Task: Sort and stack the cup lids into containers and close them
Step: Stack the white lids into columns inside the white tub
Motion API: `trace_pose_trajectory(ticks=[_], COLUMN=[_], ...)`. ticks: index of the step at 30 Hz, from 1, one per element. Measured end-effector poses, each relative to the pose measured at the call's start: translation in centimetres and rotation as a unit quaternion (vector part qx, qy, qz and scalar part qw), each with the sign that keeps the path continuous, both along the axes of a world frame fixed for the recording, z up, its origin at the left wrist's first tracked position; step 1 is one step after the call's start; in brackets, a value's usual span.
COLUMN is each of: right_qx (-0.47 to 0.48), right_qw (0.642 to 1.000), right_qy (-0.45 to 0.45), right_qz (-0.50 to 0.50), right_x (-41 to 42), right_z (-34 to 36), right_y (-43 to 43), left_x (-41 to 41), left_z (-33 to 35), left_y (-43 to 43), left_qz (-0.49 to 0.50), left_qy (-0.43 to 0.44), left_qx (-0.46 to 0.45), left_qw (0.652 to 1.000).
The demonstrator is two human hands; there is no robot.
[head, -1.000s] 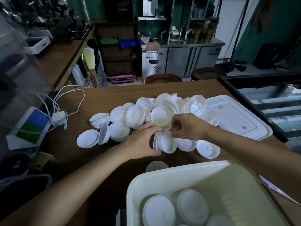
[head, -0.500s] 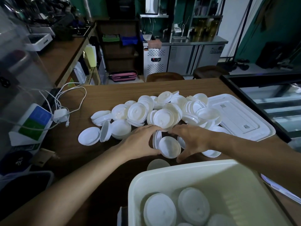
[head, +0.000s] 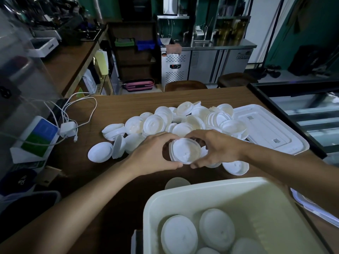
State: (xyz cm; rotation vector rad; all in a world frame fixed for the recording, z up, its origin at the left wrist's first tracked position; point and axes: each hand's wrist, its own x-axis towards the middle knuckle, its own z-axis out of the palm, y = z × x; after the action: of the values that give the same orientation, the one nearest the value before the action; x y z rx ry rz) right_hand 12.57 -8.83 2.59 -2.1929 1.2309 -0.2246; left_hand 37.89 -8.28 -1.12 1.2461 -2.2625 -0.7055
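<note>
White lids in curled fingers: left hand, right hand

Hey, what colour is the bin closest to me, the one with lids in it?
The bin is cream, seen best in the head view.

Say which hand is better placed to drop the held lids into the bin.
Right, probably. The left hand and right hand both grip the lid stack, but the bin has bare room on its right, nearest the right forearm; stored lids fill its left.
</note>
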Motion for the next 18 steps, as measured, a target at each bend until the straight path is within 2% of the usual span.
trace_pose_trajectory(ticks=[5,10,14,18], right_qx=[0.024,0.052,0.019,-0.053], right_qw=[0.990,0.976,0.976,0.984], right_qy=[-0.137,-0.206,-0.210,-0.162], right_qz=[-0.028,-0.050,-0.050,-0.048], right_x=[0.0,-0.1,-0.3,-1.2], right_z=[2.0,3.8,6.1,8.0], right_y=[2.1,4.8,7.8,11.1], left_x=[0.5,0.6,0.6,0.5], left_z=[3.4,6.1,8.1,10.2], left_y=[1.7,3.5,5.4,8.2], left_qz=[0.001,-0.009,-0.041,-0.046], left_qy=[0.032,0.038,0.035,-0.006], left_qx=[-0.017,-0.027,-0.044,-0.072], left_qw=[0.999,0.999,0.998,0.996])
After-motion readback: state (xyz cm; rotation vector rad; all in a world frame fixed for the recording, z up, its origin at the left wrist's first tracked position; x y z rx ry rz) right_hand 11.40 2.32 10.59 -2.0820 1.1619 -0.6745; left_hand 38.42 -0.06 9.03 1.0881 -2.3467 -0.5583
